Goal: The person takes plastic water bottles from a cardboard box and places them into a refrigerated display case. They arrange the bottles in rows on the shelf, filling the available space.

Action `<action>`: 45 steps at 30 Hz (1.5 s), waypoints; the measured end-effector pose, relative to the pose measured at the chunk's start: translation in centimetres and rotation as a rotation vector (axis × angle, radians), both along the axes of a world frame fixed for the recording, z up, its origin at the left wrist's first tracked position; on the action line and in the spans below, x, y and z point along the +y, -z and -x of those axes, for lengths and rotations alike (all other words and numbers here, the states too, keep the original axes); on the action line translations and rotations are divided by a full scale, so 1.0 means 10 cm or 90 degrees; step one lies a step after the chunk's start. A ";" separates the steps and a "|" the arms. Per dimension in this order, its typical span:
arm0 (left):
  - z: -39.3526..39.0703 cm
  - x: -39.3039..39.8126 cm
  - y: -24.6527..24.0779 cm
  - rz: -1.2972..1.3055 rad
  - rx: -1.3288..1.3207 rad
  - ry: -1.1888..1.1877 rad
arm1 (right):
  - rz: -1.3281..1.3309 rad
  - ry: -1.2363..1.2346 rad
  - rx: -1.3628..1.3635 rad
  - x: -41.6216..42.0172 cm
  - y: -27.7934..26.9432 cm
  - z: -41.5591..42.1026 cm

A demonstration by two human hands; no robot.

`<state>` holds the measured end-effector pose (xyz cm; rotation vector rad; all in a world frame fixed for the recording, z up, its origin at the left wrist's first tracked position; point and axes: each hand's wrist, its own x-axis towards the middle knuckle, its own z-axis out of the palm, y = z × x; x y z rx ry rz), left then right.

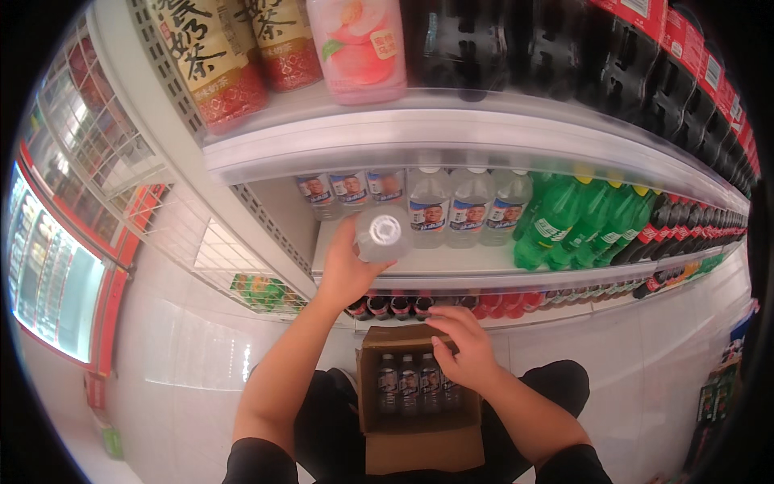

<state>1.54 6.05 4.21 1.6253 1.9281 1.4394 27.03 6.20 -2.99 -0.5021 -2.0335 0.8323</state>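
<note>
My left hand (347, 263) is closed around a clear plastic bottle (384, 233) with a white cap, its cap end towards the camera, at the front of the middle shelf (417, 264). Behind and beside it stand several clear bottles (428, 209) with blue picture labels. Over the right edge of an open cardboard box (423, 454) is my right hand (465, 348), fingers apart, holding nothing. Inside the box, between the knees, several similar labelled bottles (409, 387) stand in a row.
Green soda bottles (547, 224) and cola bottles (659, 233) line the shelf to the right. The upper shelf's edge (423, 133) juts out above. A white wire rack (224, 272) and a lit drinks fridge (54, 278) are at the left. Small dark bottles (400, 307) fill the bottom shelf.
</note>
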 end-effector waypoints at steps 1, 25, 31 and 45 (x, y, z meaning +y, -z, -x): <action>0.07 0.02 0.10 0.009 -0.086 0.034 | -0.019 -0.009 -0.019 -0.02 0.00 0.01; 0.23 0.30 0.31 0.086 0.068 -0.013 | 0.024 -0.192 -0.365 -0.17 0.49 0.14; 0.21 -0.28 0.33 -0.029 0.285 -0.023 | 0.000 -0.262 -0.755 -0.31 0.82 0.05; 0.23 -0.70 0.50 0.071 0.409 0.009 | 0.098 -0.241 -0.863 -0.48 2.20 0.32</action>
